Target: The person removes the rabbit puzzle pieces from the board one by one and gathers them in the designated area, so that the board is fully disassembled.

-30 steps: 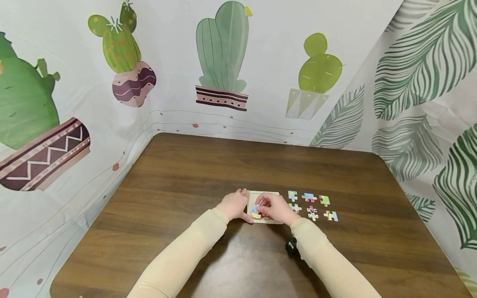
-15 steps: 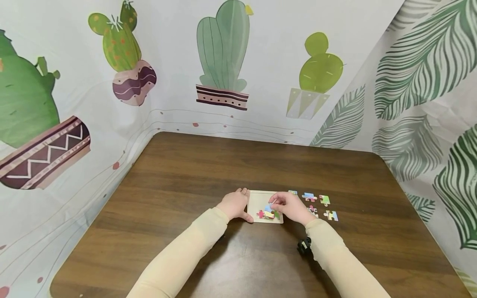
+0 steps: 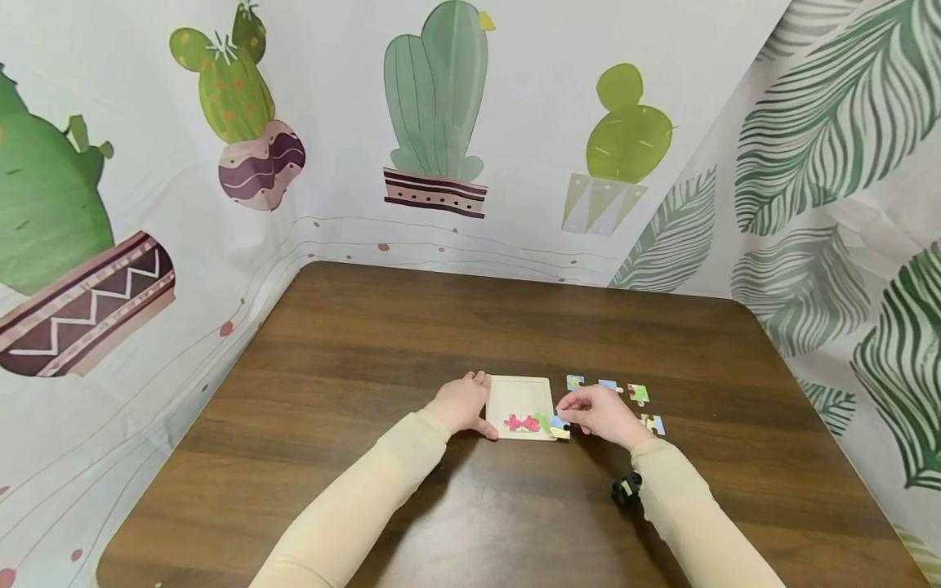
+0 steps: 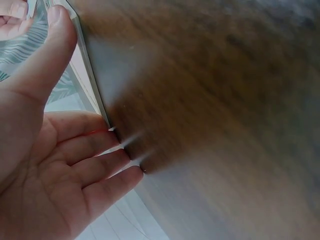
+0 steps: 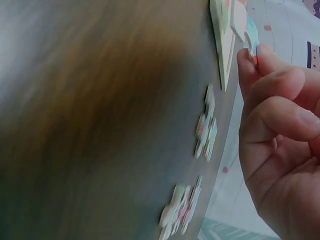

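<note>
A light wooden puzzle tray [image 3: 515,398] lies on the table, holding a few joined pink and green puzzle pieces [image 3: 524,423] along its near side. My left hand [image 3: 457,404] rests at the tray's left edge; in the left wrist view its fingers [image 4: 107,162] are fairly straight, with the thumb on the frame. Between thumb and fingers my right hand [image 3: 601,415] pinches a blue and yellow puzzle piece [image 3: 561,429] above the tray's right edge. In the right wrist view this held piece [image 5: 252,37] is tilted up, clear of the tabletop.
Loose puzzle pieces lie right of the tray, among them a blue one [image 3: 575,382], a green one [image 3: 638,394] and a yellow and blue one [image 3: 653,424]. My right hand partly hides others. The brown table [image 3: 412,327] meets a cactus-print cloth [image 3: 529,163] behind.
My right hand has moved rightward from over the tray to its right edge, carrying the blue and yellow puzzle piece. The pieces in the tray have come into view. My left hand stays put.
</note>
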`<state>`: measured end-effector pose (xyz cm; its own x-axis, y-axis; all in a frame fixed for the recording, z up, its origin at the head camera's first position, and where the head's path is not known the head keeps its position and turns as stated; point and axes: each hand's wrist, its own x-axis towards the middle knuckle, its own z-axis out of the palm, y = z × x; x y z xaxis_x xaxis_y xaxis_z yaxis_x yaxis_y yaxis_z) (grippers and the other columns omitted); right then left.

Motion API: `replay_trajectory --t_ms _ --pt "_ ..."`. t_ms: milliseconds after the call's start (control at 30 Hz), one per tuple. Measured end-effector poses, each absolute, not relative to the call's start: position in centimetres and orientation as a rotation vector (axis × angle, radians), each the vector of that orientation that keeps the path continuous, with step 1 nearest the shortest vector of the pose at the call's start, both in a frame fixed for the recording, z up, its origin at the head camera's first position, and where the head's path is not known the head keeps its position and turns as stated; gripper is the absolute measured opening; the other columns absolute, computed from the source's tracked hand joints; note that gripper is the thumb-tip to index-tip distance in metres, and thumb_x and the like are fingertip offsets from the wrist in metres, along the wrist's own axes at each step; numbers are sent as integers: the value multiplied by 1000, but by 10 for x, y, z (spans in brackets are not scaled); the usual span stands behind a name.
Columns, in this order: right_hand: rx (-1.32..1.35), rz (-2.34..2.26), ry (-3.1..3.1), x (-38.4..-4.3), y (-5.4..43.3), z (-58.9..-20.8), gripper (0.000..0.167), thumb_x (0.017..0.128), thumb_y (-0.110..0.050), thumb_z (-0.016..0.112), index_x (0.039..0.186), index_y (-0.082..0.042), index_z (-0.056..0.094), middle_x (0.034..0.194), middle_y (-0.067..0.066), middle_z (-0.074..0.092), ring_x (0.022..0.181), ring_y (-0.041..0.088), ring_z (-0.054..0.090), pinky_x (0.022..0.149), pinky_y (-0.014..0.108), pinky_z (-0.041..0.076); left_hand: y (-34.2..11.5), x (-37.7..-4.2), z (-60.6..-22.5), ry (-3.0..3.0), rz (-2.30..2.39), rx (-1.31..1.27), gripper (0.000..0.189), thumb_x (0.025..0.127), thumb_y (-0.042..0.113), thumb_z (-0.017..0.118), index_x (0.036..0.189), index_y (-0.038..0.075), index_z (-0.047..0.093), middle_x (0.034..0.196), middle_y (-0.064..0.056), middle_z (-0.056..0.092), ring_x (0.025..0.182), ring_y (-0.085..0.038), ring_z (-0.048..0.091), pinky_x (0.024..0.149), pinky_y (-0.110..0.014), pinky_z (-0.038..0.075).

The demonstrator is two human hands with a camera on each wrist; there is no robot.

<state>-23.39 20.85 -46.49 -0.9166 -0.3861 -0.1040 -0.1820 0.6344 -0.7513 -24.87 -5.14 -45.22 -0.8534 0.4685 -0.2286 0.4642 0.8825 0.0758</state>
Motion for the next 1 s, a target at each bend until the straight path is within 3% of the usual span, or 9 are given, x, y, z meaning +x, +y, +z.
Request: replay_trajectory --t_ms 333,700,1000 --pt "-455 -1092 2592 -229 232 -466 5 86 -6 67 88 -2 70 66 -1 59 49 8 45 46 23 40 -51 -250 -455 2816 16 713 107 65 61 75 143 -1 38 147 -15 40 135 -28 40 100 -36 44" --pt "-500 -940 2754 -226 234 -468 4 80 -9 75 77 -9 72 71 -5 66 64 8 52 58 24 44 -51 -250 -453 2813 32 703 107 65 60 76 143 -2 38 147 -15 40 136 -27 38 101 -36 44" --pt "-461 -909 2772 -225 231 -468 7 78 -7 76 75 -10 70 69 -5 63 64 9 53 60 25 44 -51 -250 -455 2817 19 715 107 65 61 75 143 -2 38 147 -16 40 135 -27 39 100 -36 44"
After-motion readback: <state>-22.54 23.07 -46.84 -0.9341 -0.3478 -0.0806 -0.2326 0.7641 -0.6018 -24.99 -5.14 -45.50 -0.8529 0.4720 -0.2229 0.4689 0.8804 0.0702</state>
